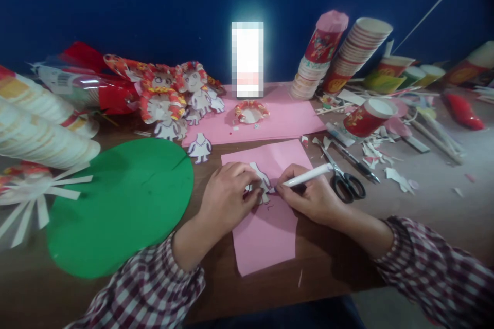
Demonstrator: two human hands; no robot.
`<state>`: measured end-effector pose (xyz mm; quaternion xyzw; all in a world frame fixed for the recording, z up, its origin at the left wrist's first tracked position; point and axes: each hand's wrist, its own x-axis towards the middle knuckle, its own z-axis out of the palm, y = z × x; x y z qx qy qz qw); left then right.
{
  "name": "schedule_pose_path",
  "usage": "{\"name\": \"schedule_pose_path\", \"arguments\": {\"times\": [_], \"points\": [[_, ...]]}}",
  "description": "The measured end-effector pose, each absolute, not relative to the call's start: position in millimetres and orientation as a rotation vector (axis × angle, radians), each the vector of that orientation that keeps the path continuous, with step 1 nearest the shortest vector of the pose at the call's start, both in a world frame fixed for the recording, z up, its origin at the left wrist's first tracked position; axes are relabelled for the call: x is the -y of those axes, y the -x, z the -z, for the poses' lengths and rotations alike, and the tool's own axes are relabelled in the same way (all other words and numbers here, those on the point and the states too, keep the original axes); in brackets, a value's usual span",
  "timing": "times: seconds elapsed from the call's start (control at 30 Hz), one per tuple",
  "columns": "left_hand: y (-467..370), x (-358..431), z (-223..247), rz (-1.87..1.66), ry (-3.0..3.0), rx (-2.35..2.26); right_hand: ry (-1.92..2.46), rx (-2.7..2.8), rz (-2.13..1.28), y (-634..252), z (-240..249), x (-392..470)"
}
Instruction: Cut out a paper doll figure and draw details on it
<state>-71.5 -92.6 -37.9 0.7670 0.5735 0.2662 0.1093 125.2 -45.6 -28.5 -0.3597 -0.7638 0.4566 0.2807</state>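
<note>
Cutout (261, 174) held down by half-curled left hand (230, 188) | marker (309, 175) pinched in right hand (314, 195), tip at cutout's 4 o'clock | likely light, bendable; best pinned at 9 o'clock edge

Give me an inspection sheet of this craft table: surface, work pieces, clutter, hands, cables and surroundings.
Surface: brown table, with a pink sheet in front of the person.
Work pieces: white paper cutout with a dark outline, lying on the pink sheet; white pen.
Clutter: scissors and paper scraps to the right; green sheet to the left; stacked paper cups behind.
Hands: left hand rests its fingers on the cutout; right hand holds the pen, tip by the cutout's edge.
Cables: none certain; a pale line at upper right is unclear.
Surroundings: dark blue backdrop; bright, pixelated rectangle before it.
</note>
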Motion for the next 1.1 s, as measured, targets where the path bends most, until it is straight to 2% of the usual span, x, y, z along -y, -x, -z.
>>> {"name": "schedule_pose_path", "arguments": {"times": [1.1], "points": [[71.8,92.8,38.8,-0.79,-2.279,-1.677,0.98,2.159,-1.106,-126.7,29.6,44.8]]}}
